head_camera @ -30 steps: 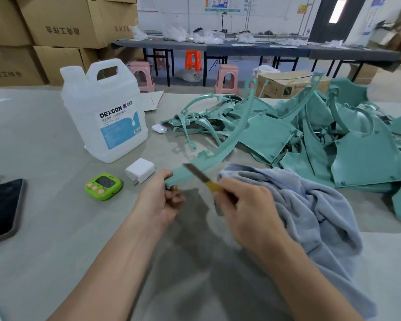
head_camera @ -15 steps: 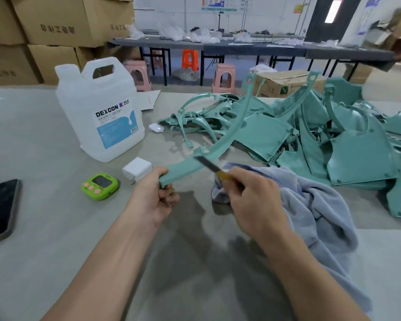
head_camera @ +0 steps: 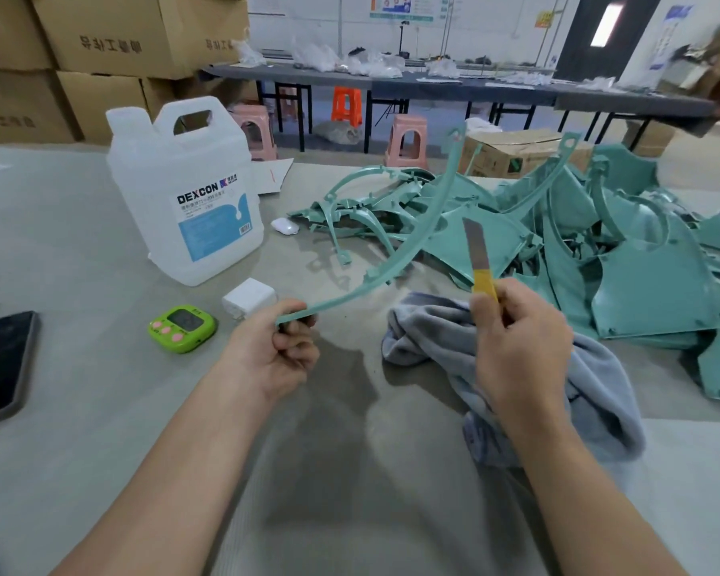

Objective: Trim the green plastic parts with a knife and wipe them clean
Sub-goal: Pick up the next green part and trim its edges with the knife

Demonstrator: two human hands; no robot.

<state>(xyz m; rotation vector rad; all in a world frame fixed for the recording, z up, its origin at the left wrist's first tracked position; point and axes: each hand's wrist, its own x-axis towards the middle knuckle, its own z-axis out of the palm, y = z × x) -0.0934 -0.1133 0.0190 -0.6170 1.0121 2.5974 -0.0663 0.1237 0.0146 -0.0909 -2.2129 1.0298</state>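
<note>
Your left hand [head_camera: 279,355] has its grip curled round the near end of a long curved green strip [head_camera: 412,247], which arcs up and away over the counter [head_camera: 59,251] toward the far right. Your right hand [head_camera: 520,347] has its grip pinched on the yellow handle of the knife [head_camera: 476,251]. The blade points up, apart from the strip and above the grey cloth [head_camera: 433,330], which lies crumpled on the counter under that hand. Beyond the cloth, the other green parts [head_camera: 641,284] lie in a loose pile across the right side.

The counter is pale grey and matt, with a dark shadow between your forearms. On its left stand a white DEXCON jug [head_camera: 188,201], a small white block [head_camera: 248,299], a green timer [head_camera: 182,328] and, at the edge, a dark screen [head_camera: 1,363].

Behind the counter, brown cartons [head_camera: 121,31] are stacked at the left. Pink stools [head_camera: 406,141] and an orange stool [head_camera: 344,103] stand by a long dark counter [head_camera: 433,83] strewn with clear bags.
</note>
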